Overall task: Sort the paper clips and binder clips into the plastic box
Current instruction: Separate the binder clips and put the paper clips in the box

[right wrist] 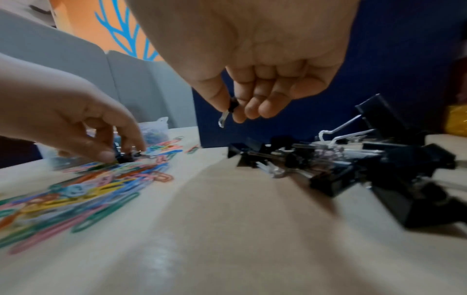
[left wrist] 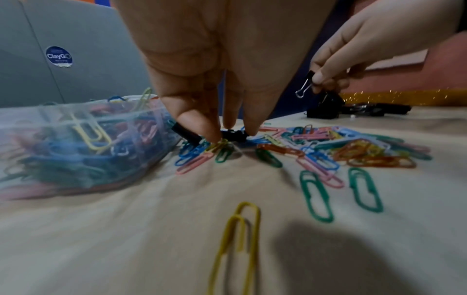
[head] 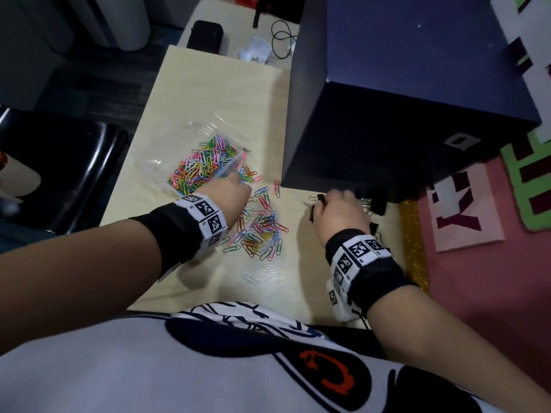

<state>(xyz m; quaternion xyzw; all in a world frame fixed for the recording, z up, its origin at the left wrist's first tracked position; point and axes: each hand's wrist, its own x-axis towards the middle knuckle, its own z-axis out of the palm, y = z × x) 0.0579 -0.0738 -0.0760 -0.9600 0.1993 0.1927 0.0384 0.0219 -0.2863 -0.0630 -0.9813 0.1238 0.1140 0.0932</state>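
A clear plastic box (head: 167, 162) holds several coloured paper clips (left wrist: 83, 143). More coloured paper clips (head: 259, 231) lie loose on the pale table just right of it. My left hand (head: 238, 186) reaches down into that pile, and its fingertips (left wrist: 212, 131) pinch a small black binder clip (left wrist: 233, 134) lying among the paper clips. Further right, a heap of black binder clips (right wrist: 353, 169) sits by the dark blue box. My right hand (head: 331, 201) hovers above the heap, thumb and fingers pinching a small binder clip (right wrist: 228, 111) with its silver handle hanging down.
A big dark blue box (head: 402, 99) stands on the table's right half, close behind the binder clips. A black case (head: 205, 34), crumpled paper (head: 253, 50) and a cable (head: 281, 40) lie at the far end. A black chair (head: 59, 162) is left of the table.
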